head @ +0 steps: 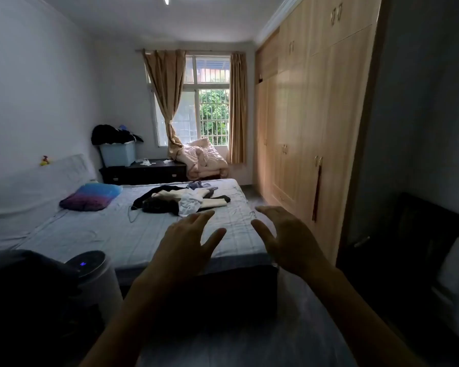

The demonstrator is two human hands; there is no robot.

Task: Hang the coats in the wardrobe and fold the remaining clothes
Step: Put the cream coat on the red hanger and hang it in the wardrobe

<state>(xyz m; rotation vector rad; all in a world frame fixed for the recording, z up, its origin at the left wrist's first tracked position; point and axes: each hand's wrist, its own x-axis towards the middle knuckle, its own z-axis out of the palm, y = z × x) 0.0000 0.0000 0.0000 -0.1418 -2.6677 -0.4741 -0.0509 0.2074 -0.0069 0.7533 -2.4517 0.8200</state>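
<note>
A heap of clothes (182,200), black, cream and white, lies on the far half of the bed (117,234), with a bluish garment (199,184) just behind it. A wire hanger (131,210) rests beside the heap. The tall wooden wardrobe (313,123) lines the right wall with its doors closed. My left hand (188,237) and my right hand (284,234) are raised in front of me over the foot of the bed, fingers spread, holding nothing, well short of the clothes.
A purple-blue pillow (90,197) lies at the bed's head. A dark dresser (146,172) carries a blue bin (118,153) topped with dark clothes. A pink quilt (202,160) sits under the window. A round white appliance (93,266) stands at lower left, dark furniture (419,247) at right.
</note>
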